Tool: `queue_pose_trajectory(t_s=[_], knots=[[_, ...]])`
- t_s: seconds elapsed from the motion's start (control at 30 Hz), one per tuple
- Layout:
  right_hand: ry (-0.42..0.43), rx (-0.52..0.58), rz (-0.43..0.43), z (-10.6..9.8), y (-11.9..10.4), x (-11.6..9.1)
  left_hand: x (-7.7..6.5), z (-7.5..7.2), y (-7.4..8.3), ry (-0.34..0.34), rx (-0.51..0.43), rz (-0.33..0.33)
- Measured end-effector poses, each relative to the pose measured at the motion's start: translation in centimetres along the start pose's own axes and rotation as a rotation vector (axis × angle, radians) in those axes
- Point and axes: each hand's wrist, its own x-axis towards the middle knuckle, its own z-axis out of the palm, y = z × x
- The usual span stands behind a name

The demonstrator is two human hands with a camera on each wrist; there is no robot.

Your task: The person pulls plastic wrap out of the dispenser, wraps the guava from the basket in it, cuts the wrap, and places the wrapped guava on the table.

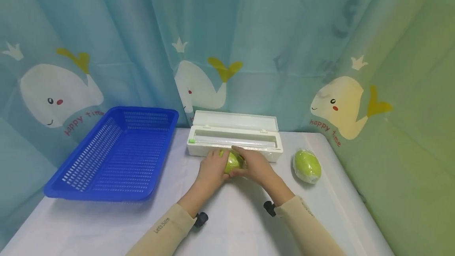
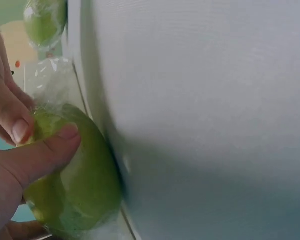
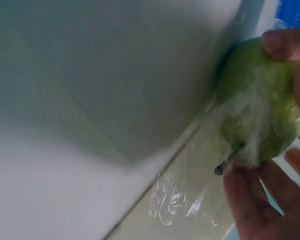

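A green pear [image 1: 233,162] sits on the table in front of the white box, with clear plastic wrap around it. My left hand [image 1: 211,169] grips its left side; in the left wrist view the left thumb [image 2: 52,152] lies across the wrapped skin. From the other side my right hand [image 1: 256,166] holds the pear's right end, thumb near the left one. The dark stem [image 3: 229,159] pokes out beside the right fingers in the right wrist view. Loose wrap [image 2: 50,82] sticks out past that end.
Behind the hands stands the long white cling film box [image 1: 234,151], lid [image 1: 234,121] raised, roll inside. A second wrapped green fruit [image 1: 307,166] lies to the right. On the left is a blue plastic basket [image 1: 156,177]. A whale-print curtain [image 1: 270,50] hangs behind the table.
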Motion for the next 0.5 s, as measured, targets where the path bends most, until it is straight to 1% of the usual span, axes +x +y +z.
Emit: queue_pose_trajectory(t_s=[0.1,0.17,0.23,0.33,0.43,0.5], knots=[[0.129,0.005,0.007,0.1,0.0,-1.8,0.0,-0.1,0.3,-0.010,-0.009,-0.005],[0.163,0.012,-0.013,0.1,-0.1,-2.6,0.0,-0.2,0.3,-0.008,-0.024,-0.021],[0.145,0.017,-0.028,0.1,-0.3,-3.2,0.0,-0.3,0.3,-0.008,-0.041,-0.039],[0.066,0.011,-0.030,0.2,-0.8,-3.6,0.0,-0.4,0.1,-0.013,-0.039,-0.043],[0.014,-0.036,-0.012,0.2,-1.3,-3.5,0.3,-0.7,0.0,-0.030,-0.042,-0.027],[0.012,-0.090,0.002,0.3,-1.6,-3.3,0.5,-0.8,-0.1,-0.038,-0.056,-0.015]])
